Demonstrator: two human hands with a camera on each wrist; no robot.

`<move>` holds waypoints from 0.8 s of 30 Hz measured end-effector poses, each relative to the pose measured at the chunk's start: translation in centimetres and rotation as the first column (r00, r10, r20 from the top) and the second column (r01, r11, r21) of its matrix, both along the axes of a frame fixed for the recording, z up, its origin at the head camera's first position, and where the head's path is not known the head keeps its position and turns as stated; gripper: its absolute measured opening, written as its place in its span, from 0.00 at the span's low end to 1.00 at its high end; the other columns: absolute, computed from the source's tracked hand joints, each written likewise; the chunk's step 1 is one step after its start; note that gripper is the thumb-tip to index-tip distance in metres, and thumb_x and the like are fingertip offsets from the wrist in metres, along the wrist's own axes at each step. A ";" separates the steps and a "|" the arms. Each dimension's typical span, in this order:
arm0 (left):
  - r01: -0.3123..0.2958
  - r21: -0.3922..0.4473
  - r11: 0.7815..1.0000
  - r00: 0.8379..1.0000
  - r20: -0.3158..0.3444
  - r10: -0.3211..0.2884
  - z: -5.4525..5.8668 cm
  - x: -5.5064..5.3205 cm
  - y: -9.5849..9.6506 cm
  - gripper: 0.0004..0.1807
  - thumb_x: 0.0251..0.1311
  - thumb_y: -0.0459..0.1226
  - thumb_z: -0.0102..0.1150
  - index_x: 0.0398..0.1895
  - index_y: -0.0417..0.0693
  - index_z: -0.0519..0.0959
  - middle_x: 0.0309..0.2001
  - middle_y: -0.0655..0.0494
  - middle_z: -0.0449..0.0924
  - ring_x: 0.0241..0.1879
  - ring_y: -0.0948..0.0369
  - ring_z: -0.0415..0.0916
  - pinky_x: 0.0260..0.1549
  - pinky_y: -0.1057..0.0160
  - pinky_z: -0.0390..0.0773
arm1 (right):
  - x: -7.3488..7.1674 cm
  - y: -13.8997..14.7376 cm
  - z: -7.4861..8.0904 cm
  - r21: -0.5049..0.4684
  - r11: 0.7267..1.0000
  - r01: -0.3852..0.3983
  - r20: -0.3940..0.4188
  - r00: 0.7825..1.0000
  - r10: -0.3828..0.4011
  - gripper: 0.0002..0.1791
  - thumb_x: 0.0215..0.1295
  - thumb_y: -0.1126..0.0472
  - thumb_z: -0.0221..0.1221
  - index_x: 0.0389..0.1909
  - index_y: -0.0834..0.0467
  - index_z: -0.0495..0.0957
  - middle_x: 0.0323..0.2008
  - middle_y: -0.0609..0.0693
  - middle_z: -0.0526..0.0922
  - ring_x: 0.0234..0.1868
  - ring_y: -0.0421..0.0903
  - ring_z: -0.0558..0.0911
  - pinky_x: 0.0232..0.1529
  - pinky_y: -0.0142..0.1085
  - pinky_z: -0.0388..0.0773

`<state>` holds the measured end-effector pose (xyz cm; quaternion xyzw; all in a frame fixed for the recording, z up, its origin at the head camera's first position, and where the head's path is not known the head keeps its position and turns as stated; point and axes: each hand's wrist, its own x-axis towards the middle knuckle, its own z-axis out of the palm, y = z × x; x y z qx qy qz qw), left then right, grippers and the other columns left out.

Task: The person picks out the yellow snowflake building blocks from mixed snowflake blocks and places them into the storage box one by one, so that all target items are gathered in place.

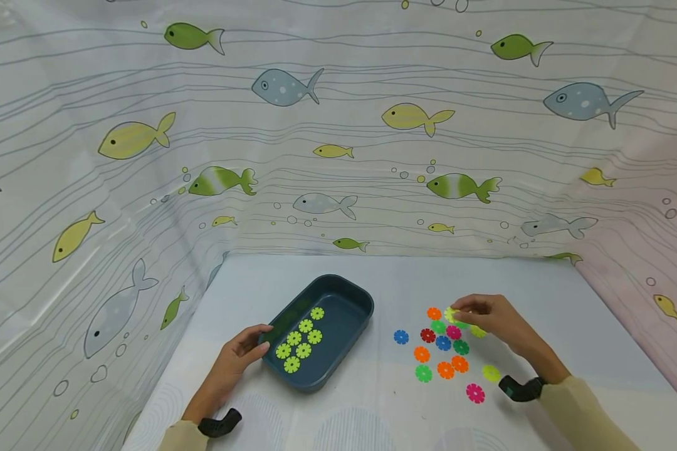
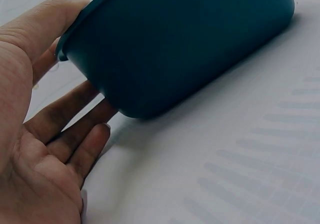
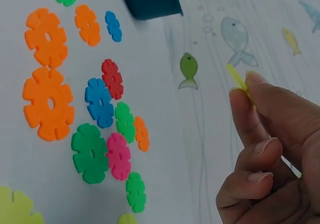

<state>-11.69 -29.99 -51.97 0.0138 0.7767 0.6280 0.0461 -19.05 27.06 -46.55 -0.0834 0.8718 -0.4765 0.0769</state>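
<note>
My left hand (image 1: 234, 357) holds the near-left side of a dark blue-green tray (image 1: 341, 322), thumb on the rim and other fingers against the outer wall. Several yellow notched discs (image 1: 305, 326) lie flat inside it. In the right wrist view, thumb and index finger of my right hand (image 3: 275, 149) pinch a yellow notched disc (image 3: 237, 77), seen edge-on above the table. In the head view that right hand (image 1: 496, 321) is over the far side of a loose group of coloured discs, including a pink disc (image 1: 454, 332) and a red disc (image 1: 427, 336).
Orange discs (image 1: 445, 370), a blue disc (image 1: 401, 337), green discs (image 1: 424, 374), a yellow disc (image 1: 491, 373) and a pink disc (image 1: 476, 393) are spread on the white table (image 1: 383, 419). A fish-patterned sheet (image 1: 367, 181) encloses the back and sides.
</note>
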 end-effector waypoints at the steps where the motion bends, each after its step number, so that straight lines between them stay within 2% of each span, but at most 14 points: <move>1: 0.000 0.000 1.000 1.000 0.000 0.000 0.0 0.0 0.0 0.25 0.70 0.43 0.64 0.68 0.51 0.75 0.74 0.53 0.66 0.76 0.50 0.55 0.58 0.76 0.68 | -0.1 -0.1 0.1 -0.002 1.000 -0.005 0.000 1.000 0.005 0.22 0.64 0.44 0.70 0.52 0.54 0.85 0.47 0.52 0.86 0.48 0.54 0.80 0.46 0.44 0.84; 11: 0.012 0.008 1.000 1.000 -0.012 -0.012 -0.1 0.0 -0.1 0.25 0.71 0.42 0.64 0.68 0.51 0.75 0.73 0.54 0.67 0.77 0.53 0.54 0.60 0.76 0.66 | -0.4 -1.6 0.9 -0.021 0.999 -0.038 0.021 0.999 0.039 0.21 0.64 0.45 0.70 0.52 0.54 0.85 0.46 0.51 0.85 0.47 0.51 0.80 0.46 0.44 0.84; 19: 0.022 0.012 1.000 1.000 -0.014 -0.022 -0.1 0.0 -0.2 0.25 0.71 0.41 0.64 0.69 0.51 0.74 0.73 0.54 0.67 0.69 0.74 0.61 0.61 0.75 0.67 | -0.9 -2.2 1.1 -0.020 0.997 -0.068 0.013 0.998 0.069 0.20 0.63 0.46 0.72 0.51 0.52 0.86 0.45 0.50 0.86 0.47 0.51 0.81 0.45 0.46 0.84; 24: 0.023 0.025 0.999 1.000 -0.018 -0.023 0.0 0.1 -0.1 0.25 0.71 0.41 0.64 0.69 0.50 0.74 0.72 0.54 0.68 0.68 0.75 0.62 0.61 0.75 0.67 | -1.3 -2.7 1.0 -0.033 0.994 -0.105 -0.001 0.994 0.105 0.18 0.64 0.47 0.71 0.49 0.52 0.86 0.44 0.50 0.86 0.45 0.51 0.81 0.43 0.47 0.85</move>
